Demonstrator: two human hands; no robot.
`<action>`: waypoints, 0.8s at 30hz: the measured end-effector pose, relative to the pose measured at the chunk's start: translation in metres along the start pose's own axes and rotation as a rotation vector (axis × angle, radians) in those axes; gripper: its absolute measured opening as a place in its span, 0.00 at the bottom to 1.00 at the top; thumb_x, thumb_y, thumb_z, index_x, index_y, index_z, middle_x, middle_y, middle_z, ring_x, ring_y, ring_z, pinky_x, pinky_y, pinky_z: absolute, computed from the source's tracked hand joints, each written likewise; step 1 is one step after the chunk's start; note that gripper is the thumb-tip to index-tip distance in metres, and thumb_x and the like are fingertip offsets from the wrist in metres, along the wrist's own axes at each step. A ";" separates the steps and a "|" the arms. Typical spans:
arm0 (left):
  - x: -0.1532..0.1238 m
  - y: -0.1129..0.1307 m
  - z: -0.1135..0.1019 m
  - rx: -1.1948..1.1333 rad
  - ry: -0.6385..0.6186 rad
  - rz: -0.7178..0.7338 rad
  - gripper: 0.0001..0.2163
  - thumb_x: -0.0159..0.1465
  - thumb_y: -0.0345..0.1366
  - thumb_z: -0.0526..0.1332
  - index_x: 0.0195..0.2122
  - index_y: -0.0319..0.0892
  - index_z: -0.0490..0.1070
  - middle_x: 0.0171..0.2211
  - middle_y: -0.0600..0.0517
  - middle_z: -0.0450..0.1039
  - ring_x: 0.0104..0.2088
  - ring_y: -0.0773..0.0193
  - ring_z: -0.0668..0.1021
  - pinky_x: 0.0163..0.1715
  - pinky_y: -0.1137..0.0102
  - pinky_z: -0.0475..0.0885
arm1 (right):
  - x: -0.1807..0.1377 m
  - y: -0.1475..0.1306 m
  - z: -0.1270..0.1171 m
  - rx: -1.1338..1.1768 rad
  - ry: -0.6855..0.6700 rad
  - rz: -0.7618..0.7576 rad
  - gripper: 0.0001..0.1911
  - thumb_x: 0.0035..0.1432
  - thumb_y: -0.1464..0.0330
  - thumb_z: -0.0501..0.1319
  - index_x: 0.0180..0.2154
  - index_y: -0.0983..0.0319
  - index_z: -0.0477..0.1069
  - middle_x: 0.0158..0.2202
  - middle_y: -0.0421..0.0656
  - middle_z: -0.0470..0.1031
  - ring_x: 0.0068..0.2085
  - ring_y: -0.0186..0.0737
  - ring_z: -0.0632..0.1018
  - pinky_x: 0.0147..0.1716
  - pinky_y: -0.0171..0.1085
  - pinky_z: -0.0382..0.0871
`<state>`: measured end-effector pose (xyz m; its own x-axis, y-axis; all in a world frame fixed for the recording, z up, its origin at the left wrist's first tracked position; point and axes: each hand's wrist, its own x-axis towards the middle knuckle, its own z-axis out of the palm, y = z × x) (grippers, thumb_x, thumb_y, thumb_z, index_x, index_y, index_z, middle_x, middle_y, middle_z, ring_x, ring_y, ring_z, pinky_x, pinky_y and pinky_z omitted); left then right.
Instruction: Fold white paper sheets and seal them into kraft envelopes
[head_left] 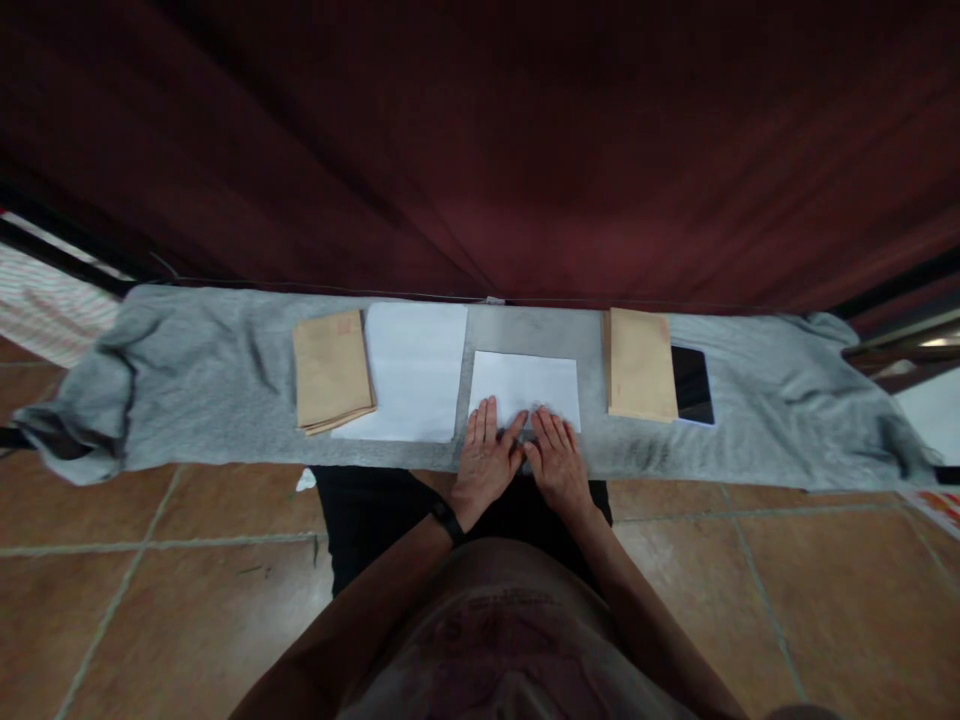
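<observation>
A sheet of white paper (525, 375), wider than it is deep and smaller than the sheets to its left, lies in front of me; it looks folded. My left hand (484, 455) rests flat on its near left part, fingers stretched out. On the near right part lies my right hand (557, 460), also flat with fingers extended. The two thumbs almost meet near the paper's near edge, which the hands partly cover. Neither hand grips anything.
White sheets (416, 370) lie left of the paper, partly under a stack of brown envelopes (330, 365). At right, more brown envelopes (643, 365) overlap a dark-screened phone (694, 385). A grey cloth (217, 380) covers the narrow table; a dark red curtain (487, 150) hangs behind.
</observation>
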<state>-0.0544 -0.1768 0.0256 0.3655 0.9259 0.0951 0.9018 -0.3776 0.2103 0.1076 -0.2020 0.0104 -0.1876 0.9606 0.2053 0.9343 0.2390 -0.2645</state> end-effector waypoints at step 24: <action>-0.005 -0.006 0.009 0.031 0.099 -0.078 0.32 0.73 0.45 0.49 0.71 0.29 0.46 0.71 0.33 0.48 0.72 0.47 0.49 0.69 0.48 0.55 | -0.020 0.023 -0.002 -0.135 0.083 0.146 0.31 0.74 0.59 0.45 0.71 0.68 0.48 0.70 0.55 0.56 0.69 0.51 0.61 0.67 0.52 0.54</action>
<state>-0.0591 -0.1794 0.0150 0.2708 0.9464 0.1759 0.9338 -0.3026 0.1911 0.1335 -0.2162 0.0020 -0.0267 0.9672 0.2526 0.9829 0.0715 -0.1700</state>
